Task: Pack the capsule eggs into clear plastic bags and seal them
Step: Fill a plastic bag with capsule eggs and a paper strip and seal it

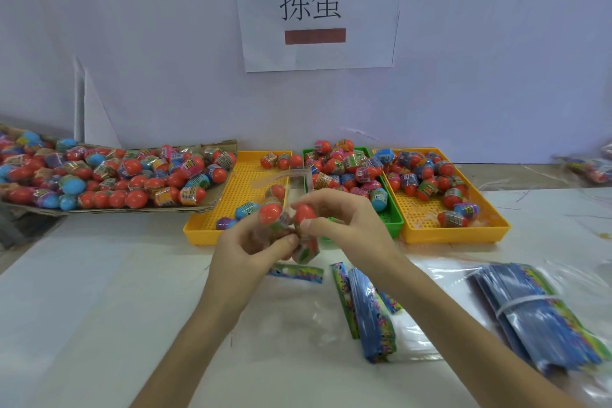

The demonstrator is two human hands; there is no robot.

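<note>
I see the clear bag [291, 205] held upright above the middle of the counter [99, 308], just in front of the trays, with its open mouth up, so eggs can drop in and stay put. Several red-topped eggs [272, 213] already sit inside it, stacked low in the bag. My left hand [255, 245] is curled round the lower part of the bag, pinching it with thumb and fingers; I judge this steadies the load. My right hand [341, 219] pinches the bag's other side beside an egg [304, 213], probably settling the eggs or gathering the film before sealing. Whether that egg is fully inside the film, I cannot tell.

Behind the bag stand three trays side by side toward the counter's back edge: a yellow tray [202, 232] with few eggs, a green tray [394, 225] heaped full, and a second yellow tray [463, 232] partly filled, all within easy reach for picking. A cardboard flat [212, 202] piled with eggs lies at the back left. Printed header cards [374, 318] and a banded bundle [536, 315] lie near the front right, ready for the next bags.
</note>
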